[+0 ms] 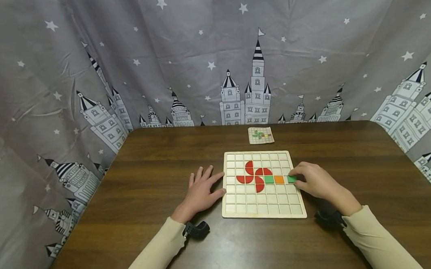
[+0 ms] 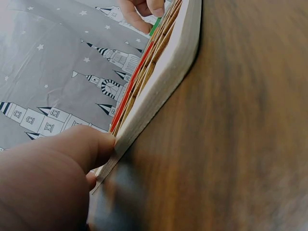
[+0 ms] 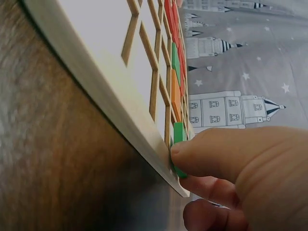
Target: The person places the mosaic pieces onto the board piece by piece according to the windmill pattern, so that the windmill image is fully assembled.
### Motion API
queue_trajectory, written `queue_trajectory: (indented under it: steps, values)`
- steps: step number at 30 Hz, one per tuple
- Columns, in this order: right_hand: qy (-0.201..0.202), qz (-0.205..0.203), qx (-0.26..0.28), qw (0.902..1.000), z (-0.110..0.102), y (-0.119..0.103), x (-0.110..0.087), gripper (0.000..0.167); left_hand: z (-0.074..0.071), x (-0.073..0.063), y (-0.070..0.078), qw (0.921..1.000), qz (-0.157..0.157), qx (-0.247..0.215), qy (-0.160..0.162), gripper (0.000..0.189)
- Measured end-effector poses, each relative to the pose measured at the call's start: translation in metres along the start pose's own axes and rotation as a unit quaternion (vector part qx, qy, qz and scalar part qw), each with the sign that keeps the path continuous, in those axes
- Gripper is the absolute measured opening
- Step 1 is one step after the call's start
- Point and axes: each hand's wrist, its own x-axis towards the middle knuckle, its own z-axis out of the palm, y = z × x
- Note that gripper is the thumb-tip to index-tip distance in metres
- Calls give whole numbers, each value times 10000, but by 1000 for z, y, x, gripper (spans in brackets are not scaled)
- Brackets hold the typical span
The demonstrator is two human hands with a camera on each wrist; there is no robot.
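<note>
A pale wooden grid board (image 1: 241, 209) lies on the brown table. Four-part pinwheel aside, its red curved tiles (image 1: 259, 184) sit left of a green square tile (image 1: 269, 179) and an orange square tile (image 1: 279, 179) in one row. My right hand (image 1: 318, 180) pinches another green square tile (image 3: 179, 129) between thumb and fingers at the right end of that row, over the board's right edge. On the opposite side, my left hand (image 1: 201, 191) has its fingers spread, with thumb (image 2: 98, 144) and little finger touching the board's left edge.
A small pattern card (image 1: 261, 135) with a printed grid lies behind the board, near the table's far edge. Grey curtain (image 1: 203, 49) with castles and stars hangs behind the table (image 1: 158, 153). Each wrist wears a black camera mount (image 1: 197, 230).
</note>
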Motion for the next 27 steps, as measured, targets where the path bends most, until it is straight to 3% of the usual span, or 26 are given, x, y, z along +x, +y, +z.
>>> queue_trajectory:
  steps: [27]
  values:
    - [-23,33,83,10000,3,-5,8,21,-1,-2,2,10000,12,-27,43,57]
